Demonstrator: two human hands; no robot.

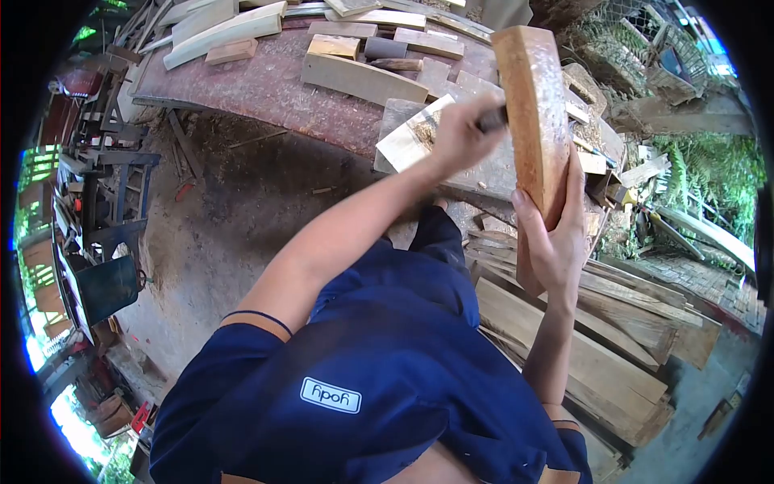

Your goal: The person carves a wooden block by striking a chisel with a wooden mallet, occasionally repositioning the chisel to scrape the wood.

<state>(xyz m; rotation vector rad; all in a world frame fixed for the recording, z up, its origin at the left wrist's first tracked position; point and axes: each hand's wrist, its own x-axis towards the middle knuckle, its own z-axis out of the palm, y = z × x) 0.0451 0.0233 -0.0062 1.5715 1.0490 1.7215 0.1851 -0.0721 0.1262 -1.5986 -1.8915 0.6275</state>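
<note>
The left hand (465,139) is clenching its fingers around a dark object (493,119), just beside the wood block (536,105). The right hand (558,246) is grasping this block by its lower part, holding it nearly upright near the counter (266,95).

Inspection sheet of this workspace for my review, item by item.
Surface: reddish bench, scuffed and dusty.
Job's things: wooden block, held in hand; dark piece at its side, too blurred to identify.
Clutter: offcuts scattered over the bench; shavings on a pale panel.
Hands: left hand closed on the dark piece; right hand gripping the block.
Cables: nothing seen.
Surroundings: planks piled at right, green bin at left, plants far right.
</note>
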